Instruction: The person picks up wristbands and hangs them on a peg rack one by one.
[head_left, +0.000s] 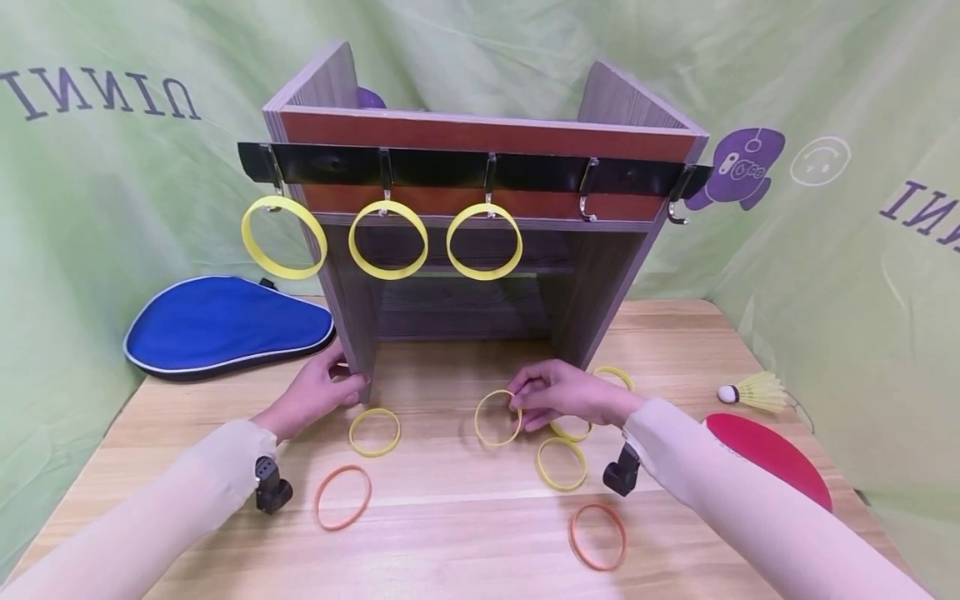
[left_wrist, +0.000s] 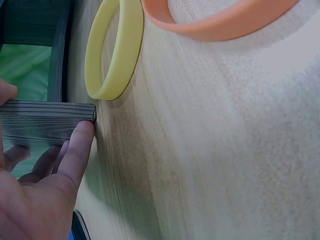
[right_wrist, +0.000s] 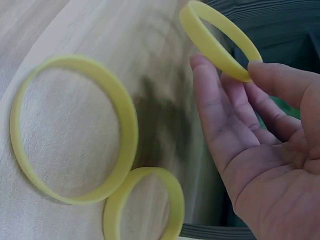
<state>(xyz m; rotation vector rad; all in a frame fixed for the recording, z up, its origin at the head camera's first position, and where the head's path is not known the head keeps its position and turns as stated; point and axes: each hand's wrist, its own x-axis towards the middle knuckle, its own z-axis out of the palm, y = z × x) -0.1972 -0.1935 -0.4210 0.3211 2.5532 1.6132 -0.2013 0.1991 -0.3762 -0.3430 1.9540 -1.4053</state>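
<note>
My left hand (head_left: 318,390) grips the lower front edge of the shelf's left grey wood side panel (left_wrist: 45,117), thumb on one face and fingers on the other. My right hand (head_left: 562,393) pinches a yellow wristband (right_wrist: 214,50) between thumb and fingertips, held above the table in front of the shelf's opening. Three more yellow wristbands hang from the left hooks of a black hook rail (head_left: 438,169) along the shelf's front. Beside the right hand lie several yellow wristbands (right_wrist: 131,135). Another yellow wristband (left_wrist: 131,55) lies by the left hand.
An orange wristband (head_left: 318,504) lies at the left front and another orange wristband (head_left: 573,537) at the right front. A blue paddle case (head_left: 225,325) sits left. To the right are a shuttlecock (head_left: 757,392) and a red paddle (head_left: 772,458). Two right-hand hooks (head_left: 587,204) hang bare.
</note>
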